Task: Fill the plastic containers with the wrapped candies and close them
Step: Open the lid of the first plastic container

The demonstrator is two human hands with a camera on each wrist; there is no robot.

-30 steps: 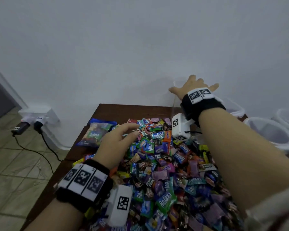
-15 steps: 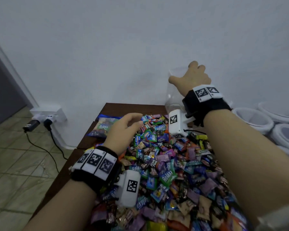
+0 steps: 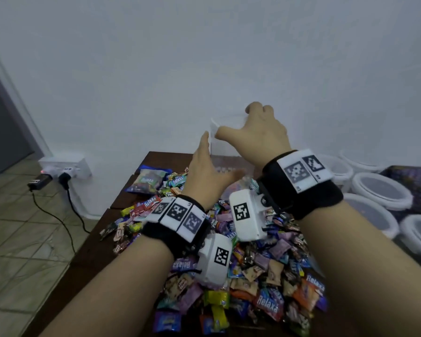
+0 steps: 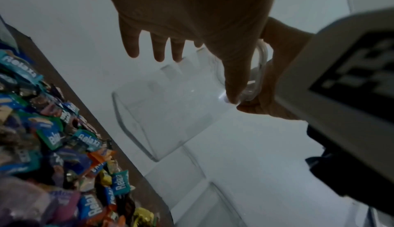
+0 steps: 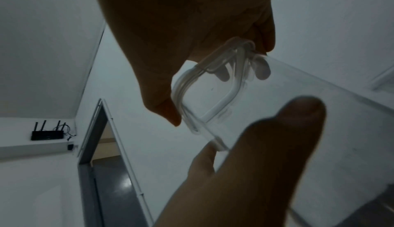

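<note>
A clear, empty plastic container point(image 3: 225, 148) hangs above the back of the table, tilted. My right hand point(image 3: 236, 122) grips its rim point(image 5: 215, 85), thumb outside and fingertips inside. My left hand point(image 3: 219, 156) is held flat with straight fingers against the container's left wall point(image 4: 162, 112), and its thumb touches the rim. A big heap of wrapped candies point(image 3: 265, 263) covers the dark wooden table point(image 3: 161, 158) under both wrists. The same candies point(image 4: 53, 138) show in the left wrist view, below the container.
Several white-lidded round tubs point(image 3: 382, 190) stand at the right. A blue candy bag point(image 3: 148, 178) lies at the table's back left corner. The white wall is close behind. A power strip with plugs point(image 3: 66, 166) lies on the tiled floor past the left edge.
My right hand has lifted the clear container up from the back of the table. My left hand has risen from the candy heap to the container's side.
</note>
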